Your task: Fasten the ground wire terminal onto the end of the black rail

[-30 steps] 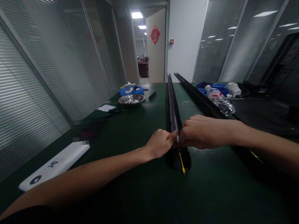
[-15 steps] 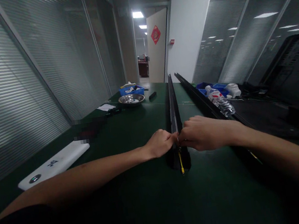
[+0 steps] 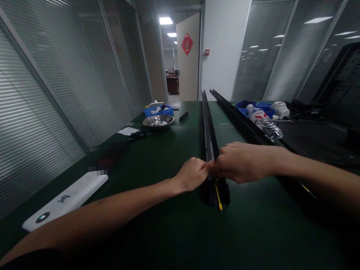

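Observation:
A long black channel-shaped rail (image 3: pixel 206 124) lies on the green table, running away from me. My left hand (image 3: pixel 192 173) is closed at the rail's left side near its close end. From the right, my right hand (image 3: pixel 235 163) meets it with curled fingers, and the fingertips of both hands touch or nearly touch over the channel. Whatever they pinch is too small and hidden to name. Below the fingers a short yellow cable end (image 3: pixel 219 201) hangs out of the rail's end.
A second black rail (image 3: pixel 233 112) lies to the right, beside a plastic bottle (image 3: pixel 265 123) and blue bins (image 3: pixel 265 107). Further back are a metal bowl (image 3: pixel 158 121) and a blue basket (image 3: pixel 159 110). A white device (image 3: pixel 65 200) lies left, a large dark panel (image 3: pixel 357 105) right.
Both hands stay at the same place on the rail, with only a tiny shift of the fingers. The camera view has tilted slightly.

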Demonstrator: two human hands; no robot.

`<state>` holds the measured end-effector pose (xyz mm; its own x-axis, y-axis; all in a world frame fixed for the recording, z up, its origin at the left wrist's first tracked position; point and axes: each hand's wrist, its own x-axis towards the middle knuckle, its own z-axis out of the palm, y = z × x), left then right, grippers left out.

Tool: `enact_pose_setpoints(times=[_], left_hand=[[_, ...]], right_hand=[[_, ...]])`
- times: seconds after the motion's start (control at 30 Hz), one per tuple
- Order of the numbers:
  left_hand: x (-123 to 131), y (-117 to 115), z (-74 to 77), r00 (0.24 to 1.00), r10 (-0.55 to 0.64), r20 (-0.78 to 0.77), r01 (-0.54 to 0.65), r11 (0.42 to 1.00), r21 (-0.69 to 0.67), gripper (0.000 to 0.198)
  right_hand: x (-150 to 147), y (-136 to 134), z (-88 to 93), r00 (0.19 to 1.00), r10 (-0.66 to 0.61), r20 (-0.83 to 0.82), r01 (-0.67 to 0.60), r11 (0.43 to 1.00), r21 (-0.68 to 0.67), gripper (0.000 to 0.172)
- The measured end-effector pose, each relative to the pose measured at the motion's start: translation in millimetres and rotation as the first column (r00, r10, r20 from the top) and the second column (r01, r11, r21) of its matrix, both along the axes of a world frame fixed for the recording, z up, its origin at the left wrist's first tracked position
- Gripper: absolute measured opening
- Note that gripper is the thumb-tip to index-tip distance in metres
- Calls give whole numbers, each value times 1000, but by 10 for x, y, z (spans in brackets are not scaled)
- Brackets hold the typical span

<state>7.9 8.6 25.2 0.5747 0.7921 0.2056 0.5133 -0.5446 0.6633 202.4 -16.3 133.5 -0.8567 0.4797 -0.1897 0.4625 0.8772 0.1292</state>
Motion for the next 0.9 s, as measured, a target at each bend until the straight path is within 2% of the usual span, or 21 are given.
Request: enact_pose_setpoints(times=[0.2, 0.47, 0.7, 0.9], left_hand=[[6, -33, 28, 1000, -2, 1, 2, 1000, 6, 68], [16, -44, 45, 1000, 12, 14, -12, 999, 29, 67], [1, -44, 29, 1000, -18, 11, 18, 1000, 15, 71], [-3, -21, 15, 999, -36, 14, 36, 999, 20, 72]], right_hand=[[0, 5, -5, 999, 38, 18, -39, 998, 42, 20], [56, 34, -2, 994, 104, -43, -102, 994, 50, 21], [33, -13, 40, 1000, 21, 3, -21, 995, 95, 19], [14, -55, 63, 999, 16, 34, -19, 996, 91, 21]])
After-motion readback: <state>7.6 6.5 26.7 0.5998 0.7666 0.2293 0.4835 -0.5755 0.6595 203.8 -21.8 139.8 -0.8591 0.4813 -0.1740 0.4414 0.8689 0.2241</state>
